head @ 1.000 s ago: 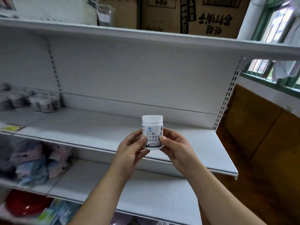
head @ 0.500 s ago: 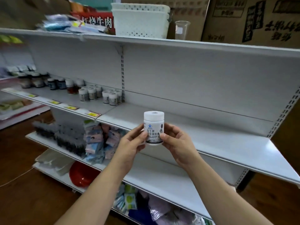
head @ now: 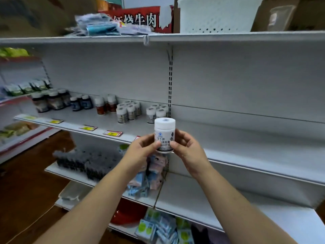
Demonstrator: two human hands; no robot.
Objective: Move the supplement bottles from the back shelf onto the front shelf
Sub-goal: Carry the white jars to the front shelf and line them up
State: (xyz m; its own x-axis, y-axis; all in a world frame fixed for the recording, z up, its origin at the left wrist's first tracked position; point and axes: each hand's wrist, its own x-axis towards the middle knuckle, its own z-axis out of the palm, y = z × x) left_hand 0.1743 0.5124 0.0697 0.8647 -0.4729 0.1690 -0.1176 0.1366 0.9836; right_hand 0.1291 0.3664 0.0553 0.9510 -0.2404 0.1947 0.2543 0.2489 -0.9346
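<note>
I hold a white supplement bottle [head: 164,134] upright in front of me, label toward me. My left hand [head: 140,152] grips its left side and my right hand [head: 189,148] grips its right side, thumbs on the label. Behind it, on the white middle shelf [head: 98,122], stand several similar white bottles [head: 128,111] and two more [head: 156,112] by the upright post. Further left on that shelf are darker bottles [head: 51,101]. The shelf section to the right [head: 255,155] holds nothing.
Yellow price tags [head: 112,133] line the shelf edge. Packets [head: 149,173] and dark items [head: 88,161] fill the shelf below. A white basket [head: 216,14] and boxes sit on the top shelf. A red bowl [head: 128,213] lies low down. Wooden floor at left.
My view has swung left, bringing the stocked shelf section and its bottles into sight. Both hands keep holding the white bottle the same way.
</note>
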